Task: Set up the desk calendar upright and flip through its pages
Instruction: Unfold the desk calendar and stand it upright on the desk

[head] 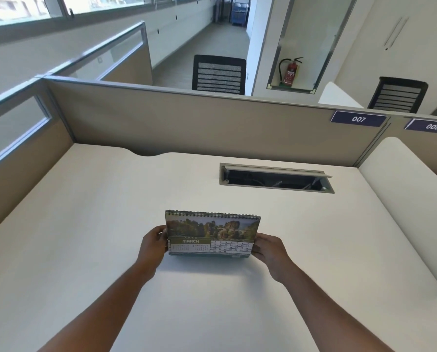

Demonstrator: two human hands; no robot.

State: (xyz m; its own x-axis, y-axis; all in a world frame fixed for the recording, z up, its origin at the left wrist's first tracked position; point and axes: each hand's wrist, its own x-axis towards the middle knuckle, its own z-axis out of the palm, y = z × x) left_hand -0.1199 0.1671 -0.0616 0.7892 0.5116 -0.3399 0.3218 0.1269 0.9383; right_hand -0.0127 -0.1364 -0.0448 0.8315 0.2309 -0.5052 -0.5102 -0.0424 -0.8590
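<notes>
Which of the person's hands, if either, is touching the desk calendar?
Touching, both. The head view shows the left hand gripping the desk calendar at its left edge and the right hand gripping its right edge, no gap visible.

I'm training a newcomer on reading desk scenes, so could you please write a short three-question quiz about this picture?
1. True or false: the calendar lies flat on the desk.
2. Which month shows on the front page? A) January B) March C) July
3. How is the calendar held?

Key
1. False: it stands upright, spiral binding on top.
2. B.
3. The left hand grips its left edge and the right hand its right edge.
</notes>
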